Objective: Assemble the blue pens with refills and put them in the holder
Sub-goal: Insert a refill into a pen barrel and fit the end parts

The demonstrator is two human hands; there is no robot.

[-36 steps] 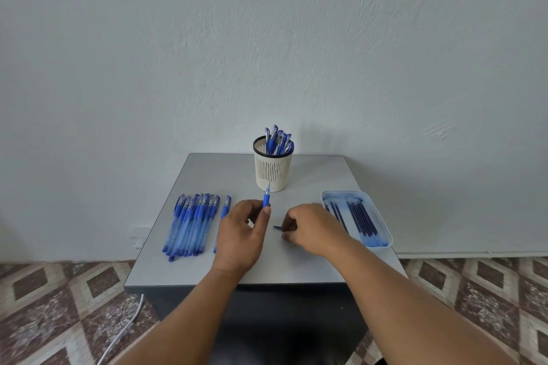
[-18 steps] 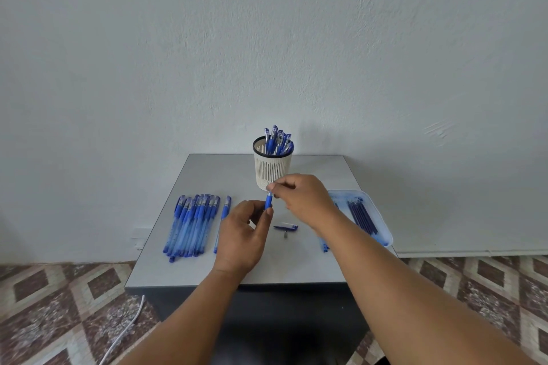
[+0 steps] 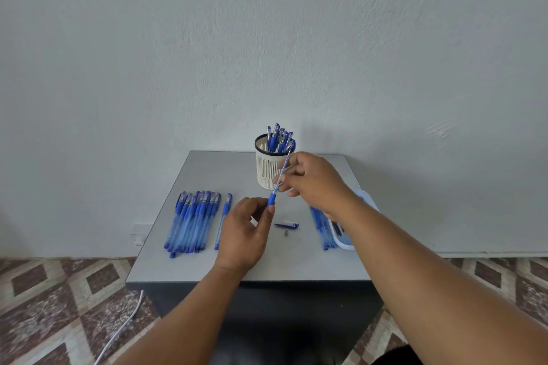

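My left hand (image 3: pixel 243 234) grips a blue pen barrel (image 3: pixel 271 201) by its rubber grip, tilted up toward the holder. A thin refill (image 3: pixel 277 187) sticks out of the barrel's top, and my right hand (image 3: pixel 317 184) pinches it just in front of the white mesh holder (image 3: pixel 267 170). Several capped blue pens (image 3: pixel 278 139) stand in the holder. On the table below my hands lie a loose blue cap (image 3: pixel 286 225) and a small metal tip (image 3: pixel 286 232).
A row of several blue pens (image 3: pixel 192 219) lies on the left of the grey table (image 3: pixel 184 264), with one pen (image 3: pixel 223 221) apart from it. At the right, a white tray (image 3: pixel 345 243) of refills is partly hidden by my forearm; more blue pieces (image 3: pixel 318 225) lie beside it. A white cable (image 3: pixel 118 332) runs on the floor.
My right hand left the cap on the table, rose to the barrel's top end, then lifted toward the holder, with a thin refill now showing between it and the barrel. My left hand stayed put.
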